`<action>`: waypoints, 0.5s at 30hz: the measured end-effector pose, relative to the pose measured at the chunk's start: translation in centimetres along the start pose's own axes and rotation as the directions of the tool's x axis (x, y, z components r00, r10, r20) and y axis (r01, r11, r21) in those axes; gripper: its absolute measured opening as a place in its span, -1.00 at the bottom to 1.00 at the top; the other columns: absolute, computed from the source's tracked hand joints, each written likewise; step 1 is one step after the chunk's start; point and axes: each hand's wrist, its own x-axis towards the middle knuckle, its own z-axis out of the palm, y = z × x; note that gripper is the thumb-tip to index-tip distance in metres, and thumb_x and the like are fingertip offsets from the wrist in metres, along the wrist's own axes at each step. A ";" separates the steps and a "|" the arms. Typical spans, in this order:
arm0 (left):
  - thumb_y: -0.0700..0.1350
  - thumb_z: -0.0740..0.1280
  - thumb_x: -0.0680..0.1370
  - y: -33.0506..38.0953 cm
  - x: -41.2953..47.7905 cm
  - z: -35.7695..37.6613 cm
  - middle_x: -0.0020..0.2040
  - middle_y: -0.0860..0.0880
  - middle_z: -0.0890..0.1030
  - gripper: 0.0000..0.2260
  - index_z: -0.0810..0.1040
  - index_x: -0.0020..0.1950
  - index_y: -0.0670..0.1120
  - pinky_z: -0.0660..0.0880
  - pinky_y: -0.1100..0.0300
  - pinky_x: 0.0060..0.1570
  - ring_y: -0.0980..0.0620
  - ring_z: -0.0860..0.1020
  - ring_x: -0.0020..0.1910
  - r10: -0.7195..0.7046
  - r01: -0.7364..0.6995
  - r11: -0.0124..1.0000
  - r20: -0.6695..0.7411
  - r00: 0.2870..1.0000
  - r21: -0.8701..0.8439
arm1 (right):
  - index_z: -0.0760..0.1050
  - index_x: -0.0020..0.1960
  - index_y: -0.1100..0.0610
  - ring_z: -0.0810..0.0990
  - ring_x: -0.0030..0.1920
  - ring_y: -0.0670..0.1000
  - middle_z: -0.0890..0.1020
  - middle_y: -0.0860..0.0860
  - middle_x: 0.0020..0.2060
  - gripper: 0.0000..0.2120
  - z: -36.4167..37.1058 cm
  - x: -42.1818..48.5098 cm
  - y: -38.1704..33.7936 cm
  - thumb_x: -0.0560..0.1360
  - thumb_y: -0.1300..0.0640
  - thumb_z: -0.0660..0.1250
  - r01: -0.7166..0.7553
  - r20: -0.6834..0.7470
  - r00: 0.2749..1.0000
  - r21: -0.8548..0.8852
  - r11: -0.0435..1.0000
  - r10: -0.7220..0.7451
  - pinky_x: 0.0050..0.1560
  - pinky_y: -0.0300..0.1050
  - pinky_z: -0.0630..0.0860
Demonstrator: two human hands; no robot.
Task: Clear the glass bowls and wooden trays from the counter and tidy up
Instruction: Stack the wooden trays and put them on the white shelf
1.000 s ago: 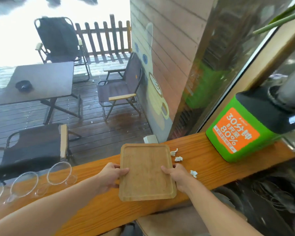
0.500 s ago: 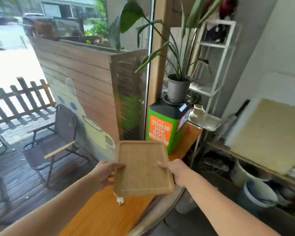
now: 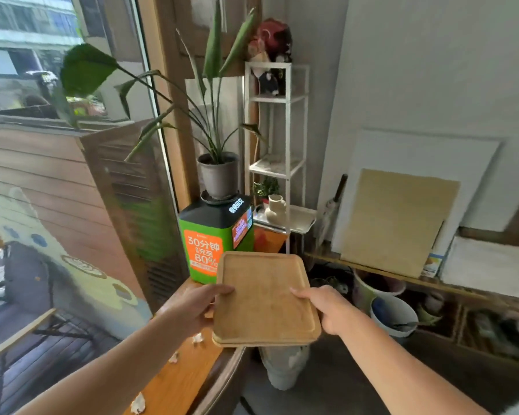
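Sunlit window corner, orange wooden counter [image 3: 174, 381] below. Left hand [image 3: 192, 307] and right hand [image 3: 327, 310] each clamp a long edge of a wooden tray [image 3: 264, 298], lifted flat over the counter's end. Its long axis runs away from the person. Smooth pale wood, rounded corners, shallow raised rim. Beyond stands a glossy green box [image 3: 213, 238] bearing a grey potted plant [image 3: 219, 172].

Head view looks forward and down; close over both forearms.

left grip [image 3: 192, 310] closed, right grip [image 3: 327, 310] closed, arms extended
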 end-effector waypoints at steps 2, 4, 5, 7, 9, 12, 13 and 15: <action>-0.18 0.57 0.34 1.0 0.9 4.5 -0.02 -0.17 0.61 -0.60 0.55 0.12 -0.18 0.59 0.00 -0.16 -0.12 0.59 -0.04 0.017 -0.017 1.000 0.007 1.000 0.012 | 0.53 0.15 0.26 0.67 -0.02 0.24 0.69 0.22 -0.02 -0.58 -3.7 0.1 -1.1 0.39 0.12 0.56 0.039 -0.052 0.998 -0.008 0.999 -0.039 0.05 0.22 0.59; -0.19 0.55 0.36 1.7 1.6 9.5 -0.02 -0.22 0.55 -0.65 0.53 0.06 -0.21 0.59 -0.06 -0.01 -0.17 0.57 -0.02 0.010 -0.011 0.999 0.032 0.999 0.033 | 0.51 0.13 0.23 0.64 0.00 0.22 0.66 0.20 0.00 -0.57 -8.1 0.2 -1.9 0.38 0.08 0.57 0.065 -0.113 0.991 -0.010 0.998 -0.065 0.12 0.22 0.56; -0.20 0.54 0.37 1.8 1.9 12.2 -0.02 -0.23 0.56 -0.67 0.54 0.05 -0.23 0.59 -0.08 0.04 -0.20 0.58 0.00 0.004 -0.007 0.999 0.053 0.999 0.046 | 0.50 0.13 0.23 0.63 0.01 0.22 0.66 0.19 0.01 -0.55 -10.6 0.3 -2.2 0.37 0.06 0.57 0.072 -0.148 0.986 -0.005 0.997 -0.072 0.14 0.22 0.55; -0.22 0.52 0.39 1.8 2.7 17.6 -0.01 -0.25 0.60 -0.69 0.57 0.07 -0.24 0.58 -0.10 0.06 -0.22 0.60 0.01 0.003 -0.009 0.998 0.096 0.995 0.060 | 0.48 0.16 0.23 0.63 0.02 0.22 0.65 0.19 0.03 -0.52 -15.5 0.6 -2.6 0.38 0.05 0.57 0.081 -0.199 0.977 0.002 0.997 -0.079 0.10 0.19 0.56; -0.22 0.51 0.40 2.1 3.5 22.6 -0.02 -0.24 0.61 -0.69 0.58 0.10 -0.25 0.59 -0.07 -0.01 -0.20 0.59 -0.03 0.010 -0.020 0.998 0.147 0.989 0.064 | 0.50 0.16 0.23 0.64 -0.01 0.21 0.66 0.18 0.00 -0.54 -20.1 1.1 -3.3 0.39 0.05 0.56 0.100 -0.229 0.969 0.030 0.995 -0.091 0.00 0.14 0.58; -0.20 0.51 0.41 3.2 4.9 28.7 -0.03 -0.21 0.55 -0.72 0.57 0.06 -0.26 0.58 -0.06 -0.01 -0.18 0.52 -0.05 0.004 -0.018 0.998 0.227 0.974 0.059 | 0.50 0.07 0.18 0.64 -0.03 0.20 0.66 0.18 -0.03 -0.60 -25.7 1.6 -5.1 0.36 0.06 0.58 0.122 -0.276 0.955 0.046 0.991 -0.105 0.00 0.16 0.58; -0.20 0.52 0.41 3.7 5.4 30.3 -0.05 -0.21 0.53 -0.72 0.56 0.05 -0.25 0.59 -0.07 0.00 -0.17 0.49 -0.05 -0.001 -0.013 0.998 0.242 0.970 0.056 | 0.50 0.07 0.17 0.63 -0.03 0.21 0.66 0.18 -0.02 -0.59 -27.3 1.8 -5.8 0.35 0.06 0.58 0.123 -0.285 0.953 0.048 0.991 -0.104 -0.02 0.16 0.58; -0.20 0.53 0.40 4.7 6.5 33.0 -0.07 -0.21 0.50 -0.72 0.55 0.02 -0.25 0.59 -0.11 0.04 -0.17 0.46 -0.05 -0.008 -0.004 0.999 0.270 0.963 0.045 | 0.50 0.11 0.17 0.64 -0.01 0.22 0.65 0.18 0.00 -0.56 -29.9 2.5 -7.3 0.34 0.08 0.59 0.125 -0.292 0.951 0.052 0.991 -0.105 -0.04 0.16 0.58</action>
